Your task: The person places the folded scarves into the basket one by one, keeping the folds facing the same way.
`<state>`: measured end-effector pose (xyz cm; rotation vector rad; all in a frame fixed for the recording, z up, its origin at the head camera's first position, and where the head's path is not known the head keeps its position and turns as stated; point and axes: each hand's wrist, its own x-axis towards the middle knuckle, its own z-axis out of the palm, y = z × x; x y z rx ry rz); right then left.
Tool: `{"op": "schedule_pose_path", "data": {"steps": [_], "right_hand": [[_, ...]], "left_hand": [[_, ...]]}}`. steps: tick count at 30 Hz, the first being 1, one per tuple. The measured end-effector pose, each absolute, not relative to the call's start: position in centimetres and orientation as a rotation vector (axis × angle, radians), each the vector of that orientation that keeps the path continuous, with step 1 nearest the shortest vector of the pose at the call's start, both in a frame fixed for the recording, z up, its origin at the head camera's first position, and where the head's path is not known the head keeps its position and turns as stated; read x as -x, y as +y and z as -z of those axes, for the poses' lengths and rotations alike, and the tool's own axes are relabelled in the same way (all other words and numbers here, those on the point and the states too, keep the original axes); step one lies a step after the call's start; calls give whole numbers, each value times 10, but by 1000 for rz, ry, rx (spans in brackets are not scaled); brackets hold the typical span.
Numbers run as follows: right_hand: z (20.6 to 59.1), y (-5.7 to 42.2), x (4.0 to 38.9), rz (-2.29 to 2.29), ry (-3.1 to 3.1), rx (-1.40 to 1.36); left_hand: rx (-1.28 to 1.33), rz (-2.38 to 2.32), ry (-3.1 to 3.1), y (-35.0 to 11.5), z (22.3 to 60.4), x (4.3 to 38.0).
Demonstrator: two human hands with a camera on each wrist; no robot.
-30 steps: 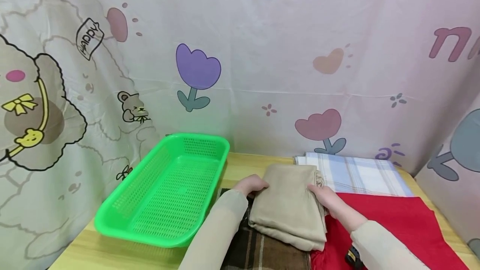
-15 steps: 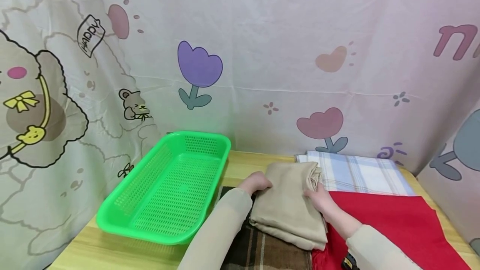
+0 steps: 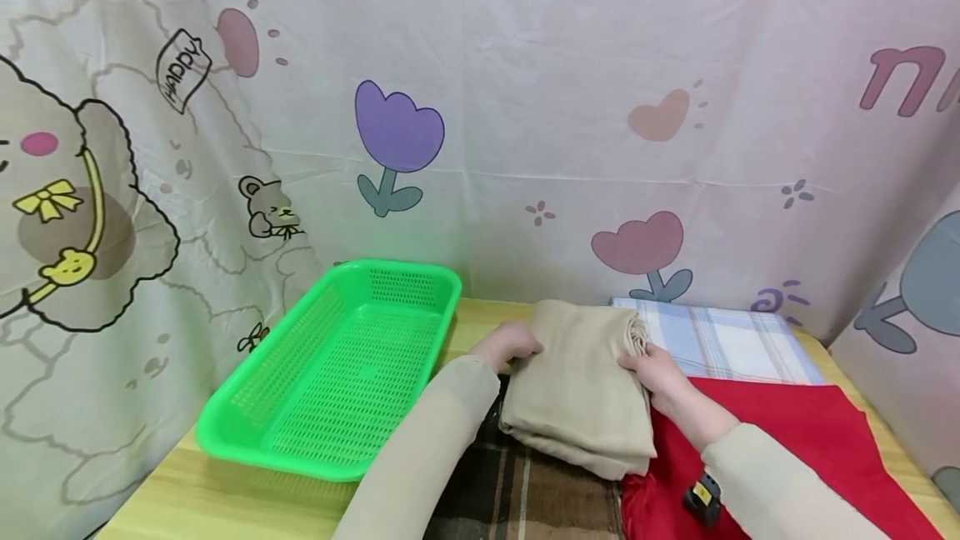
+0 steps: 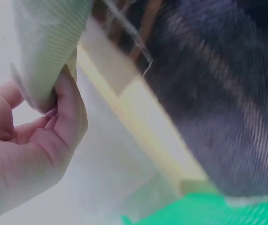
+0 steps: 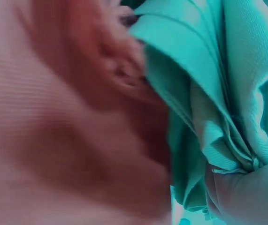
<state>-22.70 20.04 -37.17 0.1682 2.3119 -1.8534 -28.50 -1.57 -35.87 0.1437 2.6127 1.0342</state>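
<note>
A folded beige cloth is held between both hands in the head view. At its left edge my left hand pinches it, thumb on top. My right hand grips the opposite edge, where bunched layers show. In the left wrist view, the fingers and thumb of the left hand close on the cloth's edge. The right wrist view shows gathered layers of the cloth, tinted teal there, with part of the right hand curled at them. Below lies a brown plaid cloth.
A green plastic basket stands on the wooden table to the left. A red cloth lies at the right, and a blue-and-white plaid cloth behind it. A printed curtain hangs behind the table.
Both hands have raised the beige cloth slightly and moved it a little toward the back. Its far edge now overlaps more of the blue-and-white cloth's left end.
</note>
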Motion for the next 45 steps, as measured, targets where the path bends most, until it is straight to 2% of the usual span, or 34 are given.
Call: {"op": "schedule_pose_path", "data": {"steps": [17, 38, 45], "right_hand": [[315, 155, 251, 1991, 2080, -30], [284, 46, 265, 2113, 1883, -41], [281, 8, 263, 2161, 1833, -25]], "left_hand": [[-118, -1004, 2684, -71, 294, 294], [-9, -841, 2690, -172, 250, 290], [21, -644, 2727, -204, 230, 285]]}}
